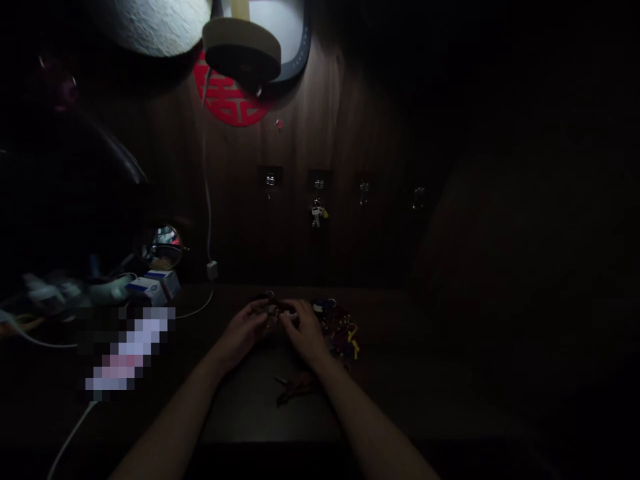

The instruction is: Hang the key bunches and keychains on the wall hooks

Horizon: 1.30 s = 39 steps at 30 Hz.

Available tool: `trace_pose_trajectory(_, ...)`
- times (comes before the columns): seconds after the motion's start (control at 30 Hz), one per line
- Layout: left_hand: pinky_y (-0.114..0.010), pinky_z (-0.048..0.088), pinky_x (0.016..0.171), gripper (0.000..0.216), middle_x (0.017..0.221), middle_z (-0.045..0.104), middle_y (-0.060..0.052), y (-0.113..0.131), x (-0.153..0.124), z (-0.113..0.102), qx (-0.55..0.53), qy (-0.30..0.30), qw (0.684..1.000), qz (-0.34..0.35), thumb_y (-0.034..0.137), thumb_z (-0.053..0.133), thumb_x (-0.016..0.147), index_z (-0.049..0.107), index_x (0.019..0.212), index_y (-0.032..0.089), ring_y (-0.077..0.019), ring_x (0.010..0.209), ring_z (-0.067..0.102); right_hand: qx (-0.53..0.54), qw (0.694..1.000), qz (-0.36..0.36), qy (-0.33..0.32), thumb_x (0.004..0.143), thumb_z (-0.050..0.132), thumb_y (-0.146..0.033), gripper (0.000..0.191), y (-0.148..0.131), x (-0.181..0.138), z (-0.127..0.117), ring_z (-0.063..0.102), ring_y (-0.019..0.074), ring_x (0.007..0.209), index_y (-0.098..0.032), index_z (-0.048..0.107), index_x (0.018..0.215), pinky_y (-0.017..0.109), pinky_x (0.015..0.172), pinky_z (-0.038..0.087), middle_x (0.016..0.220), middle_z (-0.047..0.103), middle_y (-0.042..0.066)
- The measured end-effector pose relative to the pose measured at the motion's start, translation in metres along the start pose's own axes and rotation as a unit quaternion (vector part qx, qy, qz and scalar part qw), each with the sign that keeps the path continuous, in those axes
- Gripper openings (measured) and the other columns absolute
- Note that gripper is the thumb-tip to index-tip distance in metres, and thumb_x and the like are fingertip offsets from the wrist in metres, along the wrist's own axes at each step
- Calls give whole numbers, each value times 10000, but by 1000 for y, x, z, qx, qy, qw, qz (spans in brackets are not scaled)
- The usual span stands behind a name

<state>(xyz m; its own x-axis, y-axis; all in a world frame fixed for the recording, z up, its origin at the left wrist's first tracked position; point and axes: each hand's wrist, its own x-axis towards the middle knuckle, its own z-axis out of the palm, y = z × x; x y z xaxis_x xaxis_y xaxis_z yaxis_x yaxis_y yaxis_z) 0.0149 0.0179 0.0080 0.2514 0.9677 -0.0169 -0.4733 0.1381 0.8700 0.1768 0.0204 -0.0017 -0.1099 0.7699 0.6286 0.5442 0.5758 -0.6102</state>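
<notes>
My left hand [241, 335] and right hand [303, 328] pinch a small dark thing [273, 309] with narrow fingers, so I go slow, beside a colored pile [340, 327].

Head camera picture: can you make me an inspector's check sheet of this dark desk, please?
Surface: dark wooden desk, dimly lit.
Job's things: small dark item with a metal ring, held between both hands; pile of colourful keychains beside the right hand.
Clutter: reddish-brown object below the hands; white-and-blue boxes; round mirror.
Grippers: left hand and right hand close together, both on the item.
Cables: white cable running down the wall to a white plug.
Surroundings: dark wood wall, metal hooks, keys on one hook.
</notes>
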Motion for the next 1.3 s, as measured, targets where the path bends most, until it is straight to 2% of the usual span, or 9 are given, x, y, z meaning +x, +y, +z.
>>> trace_pose_trajectory(0.1,-289,474,806,351,983,681,-46,-4,3,-3,15,8,1000,1,220,714,683,586,1010,204,-155,881,648,-14,998,-53,19,804,547,-164,288,0,-1,-3,517,198,970,-236,587,1080,345,858,420,1011,593,62)
trace_pose_trajectory(0.27,-268,478,711,340,891,681,-25,-8,7,-7,60,21,998,13,295,727,664,590,961,204,-152,802,648,-53,990,-127,-13,806,543,-132,299,-2,-4,-8,506,197,944,-278,630,1052,358,844,426,987,581,51)
trace_pose_trajectory(0.6,-260,500,673,293,781,666,-12,-7,4,-3,98,26,995,6,364,742,634,605,796,160,-137,719,640,-95,982,-160,-32,829,551,-189,198,-3,-5,-12,490,201,941,-254,656,984,358,813,421,1003,586,65)
trace_pose_trajectory(0.7,-273,512,657,296,809,677,-36,-7,3,-2,111,25,993,-8,379,724,653,605,807,157,-155,723,654,-101,982,-154,-35,832,551,-200,174,-6,-5,-13,492,201,930,-252,657,959,360,814,419,993,589,67)
trace_pose_trajectory(0.8,-287,518,621,344,873,682,-55,-7,3,0,131,36,991,-15,413,680,690,607,929,176,-170,717,665,-81,986,-143,-19,836,541,-199,150,-8,-4,-13,502,193,911,-245,659,915,353,814,421,962,590,62)
trace_pose_trajectory(0.93,-322,527,655,447,1024,668,-75,-5,4,1,170,67,982,46,468,611,725,558,1095,224,-197,812,667,-33,992,-116,32,829,523,-177,130,-8,-2,-11,520,182,876,-220,637,873,336,797,433,893,592,54)
trace_pose_trajectory(1.0,-332,511,759,400,1066,662,-67,-3,4,1,219,82,967,104,458,611,715,599,1037,220,-210,924,641,-21,993,-106,52,832,510,-174,119,-7,-1,-11,529,180,850,-213,621,848,329,776,436,854,595,51)
trace_pose_trajectory(1.1,-314,451,877,260,993,686,-29,0,3,3,307,87,932,171,394,620,703,663,891,219,-209,989,604,-21,992,-105,62,832,500,-172,109,-7,0,-10,536,178,824,-208,603,825,325,765,433,822,596,48)
trace_pose_trajectory(1.3,-301,454,825,127,819,695,-12,-2,0,6,389,51,899,196,327,633,668,685,733,230,-202,840,616,-19,993,-101,49,833,504,-188,100,-7,-2,-7,546,167,787,-207,597,801,293,716,436,799,594,44)
